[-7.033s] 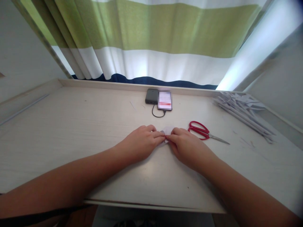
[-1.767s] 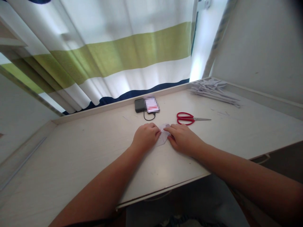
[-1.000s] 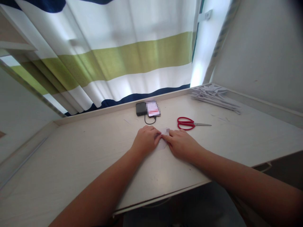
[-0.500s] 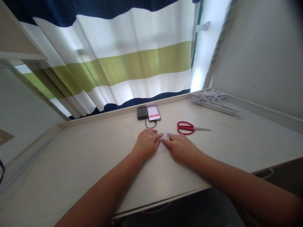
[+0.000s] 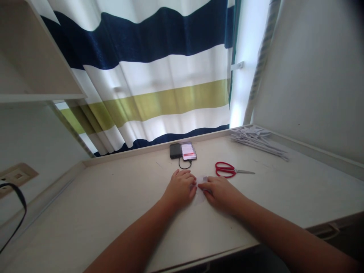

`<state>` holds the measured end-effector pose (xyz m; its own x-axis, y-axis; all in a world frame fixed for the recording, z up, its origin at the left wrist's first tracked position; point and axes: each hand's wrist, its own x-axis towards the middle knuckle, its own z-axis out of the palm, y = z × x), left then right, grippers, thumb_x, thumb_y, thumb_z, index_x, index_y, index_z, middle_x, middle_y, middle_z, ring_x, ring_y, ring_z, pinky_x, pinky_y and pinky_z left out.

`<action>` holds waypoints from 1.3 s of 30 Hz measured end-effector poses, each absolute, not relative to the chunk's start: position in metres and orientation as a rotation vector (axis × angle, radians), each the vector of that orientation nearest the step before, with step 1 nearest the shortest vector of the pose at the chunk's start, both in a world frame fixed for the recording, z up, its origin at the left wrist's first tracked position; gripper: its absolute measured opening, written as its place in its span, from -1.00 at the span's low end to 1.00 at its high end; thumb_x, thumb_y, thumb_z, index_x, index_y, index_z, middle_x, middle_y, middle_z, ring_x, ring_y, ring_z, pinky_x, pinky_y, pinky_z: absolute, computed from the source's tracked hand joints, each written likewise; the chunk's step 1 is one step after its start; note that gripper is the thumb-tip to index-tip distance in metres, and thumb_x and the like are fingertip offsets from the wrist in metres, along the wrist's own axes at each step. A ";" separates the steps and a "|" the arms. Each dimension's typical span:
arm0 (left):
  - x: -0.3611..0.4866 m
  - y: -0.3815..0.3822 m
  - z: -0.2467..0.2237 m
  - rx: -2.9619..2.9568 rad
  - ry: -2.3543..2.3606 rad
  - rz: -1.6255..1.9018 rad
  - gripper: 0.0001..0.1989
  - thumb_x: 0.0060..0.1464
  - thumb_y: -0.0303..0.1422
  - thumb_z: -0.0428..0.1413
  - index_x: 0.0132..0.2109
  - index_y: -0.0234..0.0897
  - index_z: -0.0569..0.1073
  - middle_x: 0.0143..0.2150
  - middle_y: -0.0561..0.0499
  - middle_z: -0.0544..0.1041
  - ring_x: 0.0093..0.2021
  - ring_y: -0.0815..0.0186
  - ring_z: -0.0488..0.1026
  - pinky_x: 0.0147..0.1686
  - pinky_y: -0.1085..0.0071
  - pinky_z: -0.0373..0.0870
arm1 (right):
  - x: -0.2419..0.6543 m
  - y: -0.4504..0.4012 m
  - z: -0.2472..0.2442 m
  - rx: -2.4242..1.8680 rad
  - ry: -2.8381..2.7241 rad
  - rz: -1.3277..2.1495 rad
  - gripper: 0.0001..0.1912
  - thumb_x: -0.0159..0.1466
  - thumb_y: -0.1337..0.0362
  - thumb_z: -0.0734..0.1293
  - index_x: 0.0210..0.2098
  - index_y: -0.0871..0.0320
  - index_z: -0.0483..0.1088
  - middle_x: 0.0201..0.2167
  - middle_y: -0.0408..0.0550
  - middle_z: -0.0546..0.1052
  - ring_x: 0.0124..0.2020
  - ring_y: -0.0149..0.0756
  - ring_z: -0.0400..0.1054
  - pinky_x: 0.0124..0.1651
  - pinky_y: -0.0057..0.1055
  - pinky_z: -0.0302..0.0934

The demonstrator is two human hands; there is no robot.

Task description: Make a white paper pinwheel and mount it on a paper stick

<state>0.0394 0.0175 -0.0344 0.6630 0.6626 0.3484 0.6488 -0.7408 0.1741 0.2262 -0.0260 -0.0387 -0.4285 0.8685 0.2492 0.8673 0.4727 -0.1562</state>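
A small piece of white paper lies on the white desk between my hands, partly covered by them. My left hand is on its left side, fingers curled and gripping that edge. From the other side my right hand pinches the paper, its index finger and thumb pointing toward the left hand. Just beyond the right hand, red-handled scissors rest with their blades pointing right.
Behind the hands lie a black power bank and a phone with a blurred screen, joined by a short cable. A pile of folded paper strips sits at the back right. A striped curtain hangs behind the desk.
The view has tilted up, so everything sits lower in the picture. My left fingers, stretched over the paper before, are now more curled at its edge. The right hand still holds the paper.
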 end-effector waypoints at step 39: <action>0.039 0.018 -0.032 2.809 1.024 0.613 -0.83 0.06 -0.39 0.07 -0.19 -0.23 0.50 -0.07 -0.01 0.56 0.14 0.13 0.29 0.16 0.15 0.17 | 0.226 -0.033 -0.035 -1.538 -2.371 -0.033 -0.71 0.28 0.19 0.20 -0.13 0.04 0.50 -0.25 0.06 0.35 -0.20 -0.16 0.20 -0.10 -0.23 0.03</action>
<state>0.0395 0.0185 -0.0325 0.6947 0.6344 0.3390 0.5985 -0.7712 0.2167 0.2257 -0.0332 -0.0352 -0.3731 0.8867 0.2731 0.8940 0.4222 -0.1497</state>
